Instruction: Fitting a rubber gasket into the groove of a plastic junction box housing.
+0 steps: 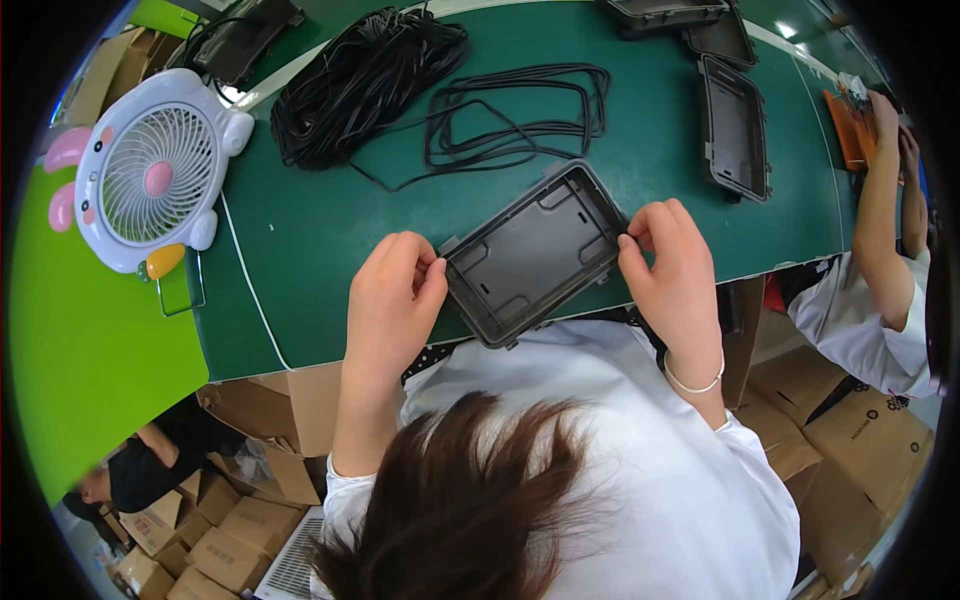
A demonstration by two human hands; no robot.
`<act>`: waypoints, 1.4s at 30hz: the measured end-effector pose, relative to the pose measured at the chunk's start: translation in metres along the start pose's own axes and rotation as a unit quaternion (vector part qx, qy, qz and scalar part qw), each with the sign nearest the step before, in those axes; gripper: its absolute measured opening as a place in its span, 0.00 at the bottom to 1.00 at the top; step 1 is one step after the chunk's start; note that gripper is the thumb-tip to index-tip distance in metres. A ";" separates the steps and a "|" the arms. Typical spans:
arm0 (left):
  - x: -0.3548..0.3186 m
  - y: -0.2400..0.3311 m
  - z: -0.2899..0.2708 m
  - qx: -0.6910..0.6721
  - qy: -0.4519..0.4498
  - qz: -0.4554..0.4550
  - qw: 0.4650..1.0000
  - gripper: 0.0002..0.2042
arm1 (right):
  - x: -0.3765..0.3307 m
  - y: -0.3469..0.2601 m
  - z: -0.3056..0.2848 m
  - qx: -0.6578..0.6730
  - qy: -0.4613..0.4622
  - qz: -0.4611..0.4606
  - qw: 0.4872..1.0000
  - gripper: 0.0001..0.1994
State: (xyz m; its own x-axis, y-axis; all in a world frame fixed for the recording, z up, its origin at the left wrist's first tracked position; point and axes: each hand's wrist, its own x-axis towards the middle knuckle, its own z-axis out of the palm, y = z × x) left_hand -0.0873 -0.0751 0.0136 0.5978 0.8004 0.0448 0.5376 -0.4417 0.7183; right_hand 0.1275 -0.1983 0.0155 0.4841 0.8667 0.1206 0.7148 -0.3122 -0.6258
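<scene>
A black rectangular plastic case half lies slanted at the near edge of the green table, its hollow inside facing up. Low ribs and small slots show on its floor, and latch lugs stick out at its sides. My left hand pinches the rim at its left end, thumb and forefinger together. At the right end, my right hand grips the rim in the same way, with a thin light bracelet on the wrist. Whether a thin strip lies between the fingertips and the rim, I cannot make out.
Beyond the case lie a loose coil of thin black cord and a large black cord bundle. More black case parts lie at the far right. A white fan stands left. Another person's arm works at right; cardboard boxes sit below.
</scene>
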 end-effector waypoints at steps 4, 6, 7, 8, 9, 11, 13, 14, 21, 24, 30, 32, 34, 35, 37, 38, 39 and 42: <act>0.000 -0.001 0.002 -0.009 0.001 -0.012 1.000 0.06 | 0.000 0.004 0.004 -0.024 0.009 -0.010 1.000 0.06; -0.001 -0.001 0.002 -0.007 0.003 -0.009 1.000 0.06 | 0.002 0.005 0.001 0.014 -0.006 0.027 1.000 0.06; -0.001 -0.001 0.002 -0.005 0.006 -0.006 1.000 0.06 | 0.002 0.006 0.000 0.053 -0.021 0.063 0.996 0.05; -0.001 -0.002 0.002 -0.005 0.007 -0.008 1.000 0.06 | 0.003 0.007 -0.001 0.053 -0.022 0.062 0.996 0.05; -0.002 -0.001 0.002 -0.007 0.009 -0.004 1.000 0.06 | 0.004 0.009 -0.002 0.085 -0.030 0.088 0.992 0.04; -0.003 -0.001 0.002 -0.008 0.011 -0.003 1.000 0.06 | 0.007 0.017 -0.003 0.116 -0.039 0.114 0.986 0.04; -0.002 0.001 0.002 -0.025 0.002 -0.017 1.000 0.07 | 0.009 0.034 -0.001 0.257 -0.085 0.139 0.953 0.04; -0.002 0.001 0.002 -0.026 0.001 -0.017 1.000 0.07 | 0.010 0.043 0.000 0.327 -0.117 0.153 0.925 0.03; -0.005 -0.007 0.005 -0.068 -0.003 -0.037 0.997 0.08 | 0.008 0.062 0.006 0.506 -0.173 0.187 0.824 0.08; -0.006 -0.007 0.006 -0.084 0.003 -0.050 0.995 0.08 | 0.008 0.069 0.009 0.551 -0.188 0.180 0.793 0.09; -0.007 -0.009 0.008 -0.096 0.009 -0.050 0.994 0.08 | 0.011 0.066 0.007 0.563 -0.199 0.185 0.781 0.07; -0.006 -0.009 0.009 -0.098 0.008 -0.051 0.994 0.08 | 0.011 0.061 0.006 0.525 -0.169 0.200 0.810 0.06; -0.006 -0.009 0.008 -0.111 0.010 -0.045 0.993 0.08 | 0.011 0.060 0.009 0.517 -0.158 0.197 0.818 0.06; -0.007 -0.009 0.008 -0.112 0.009 -0.045 0.993 0.08 | 0.010 0.060 0.010 0.509 -0.147 0.192 0.826 0.05; -0.008 -0.011 0.008 -0.108 0.010 -0.060 0.992 0.07 | 0.008 0.058 0.012 0.504 -0.140 0.194 0.830 0.05; -0.008 -0.011 0.008 -0.108 0.012 -0.060 0.992 0.07 | 0.007 0.057 0.012 0.499 -0.133 0.198 0.833 0.06; -0.008 -0.011 0.007 -0.131 0.005 -0.067 0.989 0.06 | 0.006 0.057 0.011 0.499 -0.135 0.197 0.833 0.06; -0.009 -0.013 0.005 -0.175 -0.002 -0.073 0.982 0.04 | 0.003 0.057 0.009 0.493 -0.135 0.200 0.836 0.05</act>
State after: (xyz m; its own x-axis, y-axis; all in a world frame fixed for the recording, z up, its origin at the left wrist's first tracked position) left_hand -0.0965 -0.0784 -0.0002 0.5326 0.8427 -0.0785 0.3804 -0.1555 0.9117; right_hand 0.1646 -0.2101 -0.0266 0.3586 0.8675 -0.3446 -0.3056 -0.2397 -0.9215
